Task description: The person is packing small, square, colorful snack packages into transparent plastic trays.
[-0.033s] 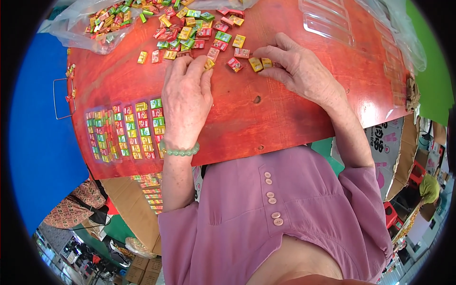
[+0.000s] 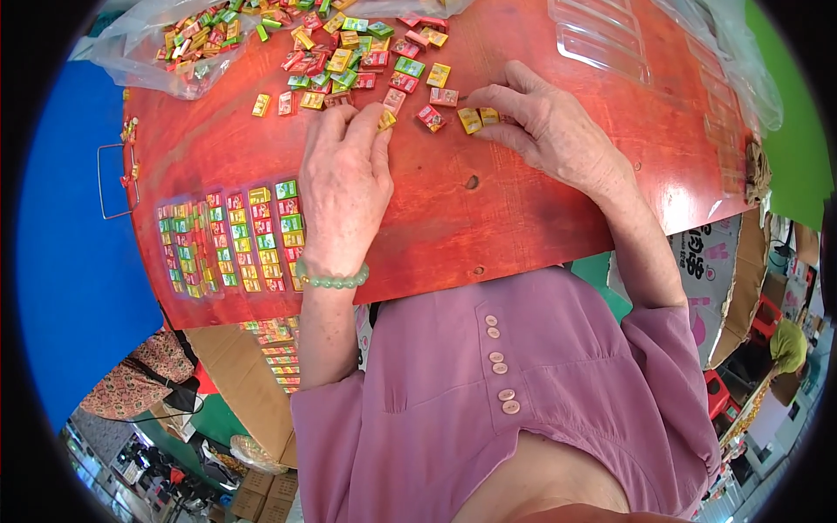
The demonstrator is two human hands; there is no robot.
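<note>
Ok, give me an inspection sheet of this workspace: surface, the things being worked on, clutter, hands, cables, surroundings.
Surface: red wooden board, glossy, with a small dark hole near its middle.
Job's things: loose small square candies in red, green and yellow scattered at the far edge; sorted rows of candies lined up at the left.
Clutter: clear plastic bag holding more candies; clear plastic trays at the far right.
Hands: left hand flat on the board, fingertips at a yellow candy; right hand touching yellow candies.
Cables: nothing seen.
Surroundings: cardboard boxes beside and below the board; blue surface to the left.
</note>
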